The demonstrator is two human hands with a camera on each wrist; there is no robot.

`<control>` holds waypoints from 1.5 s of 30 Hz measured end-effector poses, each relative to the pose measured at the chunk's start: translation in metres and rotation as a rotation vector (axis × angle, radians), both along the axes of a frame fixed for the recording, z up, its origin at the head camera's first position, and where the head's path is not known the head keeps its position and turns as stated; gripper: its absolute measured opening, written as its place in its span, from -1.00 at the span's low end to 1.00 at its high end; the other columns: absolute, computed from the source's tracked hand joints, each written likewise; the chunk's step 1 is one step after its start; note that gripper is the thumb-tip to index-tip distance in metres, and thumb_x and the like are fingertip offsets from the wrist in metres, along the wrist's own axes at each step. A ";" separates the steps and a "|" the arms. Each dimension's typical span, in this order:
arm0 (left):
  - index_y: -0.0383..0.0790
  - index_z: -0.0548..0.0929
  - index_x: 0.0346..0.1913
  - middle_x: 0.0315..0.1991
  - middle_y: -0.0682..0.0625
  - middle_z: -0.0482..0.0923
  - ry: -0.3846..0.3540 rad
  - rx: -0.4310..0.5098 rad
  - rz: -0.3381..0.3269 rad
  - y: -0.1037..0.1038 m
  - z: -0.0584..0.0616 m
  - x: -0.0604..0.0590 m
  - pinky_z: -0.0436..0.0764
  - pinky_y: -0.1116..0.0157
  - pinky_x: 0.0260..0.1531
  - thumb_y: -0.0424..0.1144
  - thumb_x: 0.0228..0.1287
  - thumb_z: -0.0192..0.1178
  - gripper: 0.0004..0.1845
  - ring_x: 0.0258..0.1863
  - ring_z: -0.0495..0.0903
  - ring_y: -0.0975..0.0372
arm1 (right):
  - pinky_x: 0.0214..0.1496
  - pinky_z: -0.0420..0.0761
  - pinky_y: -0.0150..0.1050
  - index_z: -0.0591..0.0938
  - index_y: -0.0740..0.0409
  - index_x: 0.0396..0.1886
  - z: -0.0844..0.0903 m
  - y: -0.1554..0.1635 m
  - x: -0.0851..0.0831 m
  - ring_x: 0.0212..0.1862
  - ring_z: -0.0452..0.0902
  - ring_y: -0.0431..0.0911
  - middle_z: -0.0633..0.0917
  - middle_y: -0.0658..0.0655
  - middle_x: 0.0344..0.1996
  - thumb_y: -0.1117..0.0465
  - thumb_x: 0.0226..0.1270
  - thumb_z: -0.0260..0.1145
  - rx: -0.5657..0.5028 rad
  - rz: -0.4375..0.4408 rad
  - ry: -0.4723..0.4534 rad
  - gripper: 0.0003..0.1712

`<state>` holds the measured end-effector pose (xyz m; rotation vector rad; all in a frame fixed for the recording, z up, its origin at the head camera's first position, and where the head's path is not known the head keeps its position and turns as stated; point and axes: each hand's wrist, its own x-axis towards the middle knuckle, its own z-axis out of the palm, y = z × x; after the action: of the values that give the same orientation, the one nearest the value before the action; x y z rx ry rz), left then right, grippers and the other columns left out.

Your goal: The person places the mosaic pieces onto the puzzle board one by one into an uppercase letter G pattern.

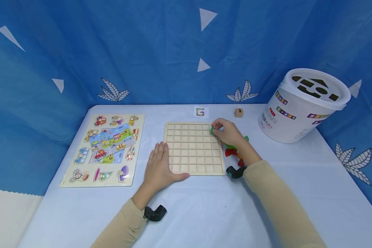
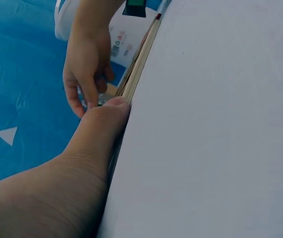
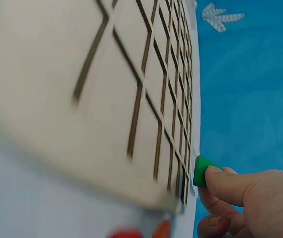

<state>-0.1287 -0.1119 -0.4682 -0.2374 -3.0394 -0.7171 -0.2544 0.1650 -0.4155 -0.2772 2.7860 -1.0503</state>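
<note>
At the far right corner of the wooden grid board (image 1: 193, 148), about one o'clock from its middle, the right hand (image 1: 227, 133) pinches a small green block (image 1: 212, 130) in its fingers, right over the corner squares. The left hand (image 1: 158, 168) lies flat with fingers straight at the board's seven o'clock edge, so the right hand is nearer the block.

L hand (image 1: 159, 166) flat, palm down, fingers straight. R hand (image 1: 227, 132) reaching fwd, fingers curled, pinching.
</note>
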 end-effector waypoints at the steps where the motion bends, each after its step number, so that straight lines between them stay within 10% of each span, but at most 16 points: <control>1: -0.36 -0.12 0.57 0.61 -0.25 -0.20 0.002 0.001 -0.001 0.000 0.000 0.000 -0.11 -0.05 0.58 0.66 -0.32 0.25 0.56 0.62 -0.27 -0.03 | -0.12 0.55 -0.19 0.56 0.09 0.04 -0.001 -0.007 -0.001 -0.04 0.49 0.03 0.64 0.17 -0.07 0.23 0.47 0.22 -0.009 0.011 -0.003 -0.79; 23: -0.37 -0.12 0.57 0.61 -0.26 -0.20 -0.009 -0.018 -0.001 0.000 0.000 0.000 -0.12 -0.03 0.58 0.68 -0.30 0.22 0.56 0.62 -0.28 -0.03 | 0.11 0.59 -0.08 0.72 0.16 -0.02 -0.003 -0.046 0.006 0.00 0.58 0.01 0.62 0.13 -0.06 0.25 0.40 0.29 0.096 0.137 0.079 -0.78; 45: -0.37 -0.09 0.57 0.61 -0.25 -0.20 0.010 -0.006 0.001 0.001 0.000 0.001 -0.10 -0.06 0.57 0.65 -0.32 0.26 0.56 0.62 -0.26 -0.04 | 0.04 0.66 -0.05 0.55 0.04 0.29 0.008 0.069 0.025 0.05 0.44 0.08 0.57 0.21 0.06 0.20 0.46 0.24 0.199 -0.017 -0.040 -0.57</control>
<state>-0.1282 -0.1105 -0.4677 -0.2386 -3.0322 -0.7039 -0.2292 0.2344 -0.4074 -0.2055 2.8327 -0.7649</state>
